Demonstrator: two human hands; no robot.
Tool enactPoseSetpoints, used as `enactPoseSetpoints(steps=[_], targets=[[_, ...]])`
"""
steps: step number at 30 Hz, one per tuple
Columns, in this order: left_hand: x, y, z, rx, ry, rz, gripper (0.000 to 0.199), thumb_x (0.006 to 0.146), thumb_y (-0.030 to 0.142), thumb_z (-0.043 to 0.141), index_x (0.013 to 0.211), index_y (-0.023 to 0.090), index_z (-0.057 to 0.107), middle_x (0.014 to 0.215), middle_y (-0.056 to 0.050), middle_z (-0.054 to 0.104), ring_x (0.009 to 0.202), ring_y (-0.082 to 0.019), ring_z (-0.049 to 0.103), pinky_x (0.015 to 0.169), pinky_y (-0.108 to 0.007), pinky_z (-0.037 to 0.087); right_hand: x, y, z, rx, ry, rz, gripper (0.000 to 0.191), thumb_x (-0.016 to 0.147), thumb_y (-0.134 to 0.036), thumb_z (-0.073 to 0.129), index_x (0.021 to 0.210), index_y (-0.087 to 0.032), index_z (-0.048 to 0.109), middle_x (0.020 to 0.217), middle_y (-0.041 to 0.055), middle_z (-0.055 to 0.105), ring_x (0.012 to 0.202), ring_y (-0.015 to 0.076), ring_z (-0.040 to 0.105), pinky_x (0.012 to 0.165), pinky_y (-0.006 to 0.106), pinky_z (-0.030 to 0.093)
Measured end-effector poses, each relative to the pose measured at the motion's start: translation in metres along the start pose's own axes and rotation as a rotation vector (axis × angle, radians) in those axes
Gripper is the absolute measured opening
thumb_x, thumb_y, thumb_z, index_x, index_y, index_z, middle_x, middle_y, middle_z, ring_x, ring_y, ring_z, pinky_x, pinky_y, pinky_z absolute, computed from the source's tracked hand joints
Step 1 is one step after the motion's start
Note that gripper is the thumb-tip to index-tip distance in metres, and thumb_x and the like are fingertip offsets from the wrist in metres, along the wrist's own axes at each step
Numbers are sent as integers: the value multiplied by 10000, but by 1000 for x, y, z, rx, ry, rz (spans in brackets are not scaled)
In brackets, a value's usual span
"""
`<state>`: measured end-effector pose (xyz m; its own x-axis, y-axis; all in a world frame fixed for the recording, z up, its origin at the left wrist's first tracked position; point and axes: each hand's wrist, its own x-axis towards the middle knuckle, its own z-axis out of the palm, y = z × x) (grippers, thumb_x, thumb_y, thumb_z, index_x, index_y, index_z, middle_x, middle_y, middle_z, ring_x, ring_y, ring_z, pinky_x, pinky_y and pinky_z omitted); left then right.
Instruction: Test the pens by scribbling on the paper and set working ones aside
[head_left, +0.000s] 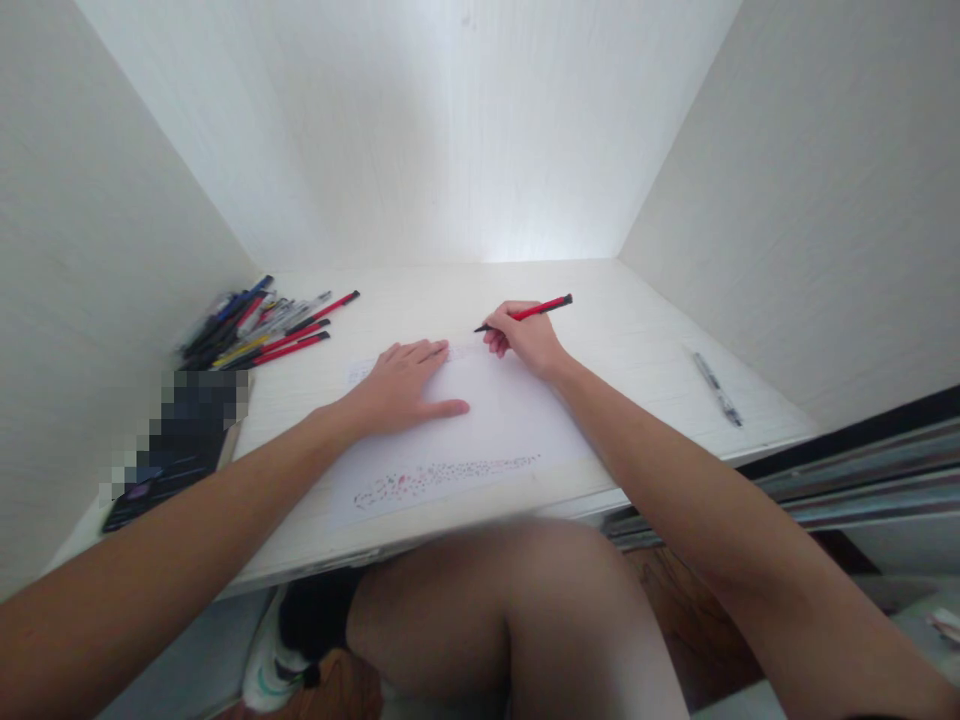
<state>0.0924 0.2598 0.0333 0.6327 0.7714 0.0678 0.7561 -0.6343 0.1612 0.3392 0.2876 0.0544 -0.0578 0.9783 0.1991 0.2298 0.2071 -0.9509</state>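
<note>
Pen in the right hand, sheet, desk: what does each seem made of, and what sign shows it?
Pen: probably smooth plastic, from its red barrel and black ends.
Sheet: likely matte paper, thin and flat, with small marks and no glare.
Desk: perhaps painted or laminated board, dull white with faint streaks; the picture leaves which open.

The white desk [637, 335] carries paper [510, 420] and piled pens [259, 328].

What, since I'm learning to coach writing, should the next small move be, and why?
Perhaps the right hand should draw its pen slightly toward the body, over the paper: the tip shows near the far edge, contact unclear, and the left hand lies flat, likely enough to steady the page.
</note>
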Motion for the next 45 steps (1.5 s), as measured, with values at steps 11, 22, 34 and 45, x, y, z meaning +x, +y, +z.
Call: enactPoseSetpoints(steps=[11,22,34,45], targets=[[4,-4,-6,-56,48,47,1068,868,917,417,1573,121,516,1664,-189,448,1545,-373,414,1284,-524,260,-152,-27,-44,-105,-122,149,220,889,-323,673,697,-215,666,597,25,679,481,150,558,461,294,425],[7,-7,-1,-29,82,64,1049,877,914,397,1555,126,539,1650,-178,475,1526,-363,444,1275,-499,280,-167,-17,-47,-262,-113,95,192,885,-218,618,702,-208,675,621,7,687,537,143,574,509,262,408],[7,-10,1,-31,106,63,1014,875,894,450,1560,151,539,1650,-161,483,1517,-367,454,1265,-495,300,-169,-27,-45,-357,-179,-12,209,903,-165,601,716,-190,690,658,-10,685,609,132,568,590,266,412],[6,-7,-1,-23,96,56,1038,882,897,425,1538,103,553,1637,-183,493,1521,-370,446,1266,-517,299,-168,-26,-46,-375,-199,-31,207,897,-148,596,720,-183,697,660,-16,669,631,131,563,613,271,402]])
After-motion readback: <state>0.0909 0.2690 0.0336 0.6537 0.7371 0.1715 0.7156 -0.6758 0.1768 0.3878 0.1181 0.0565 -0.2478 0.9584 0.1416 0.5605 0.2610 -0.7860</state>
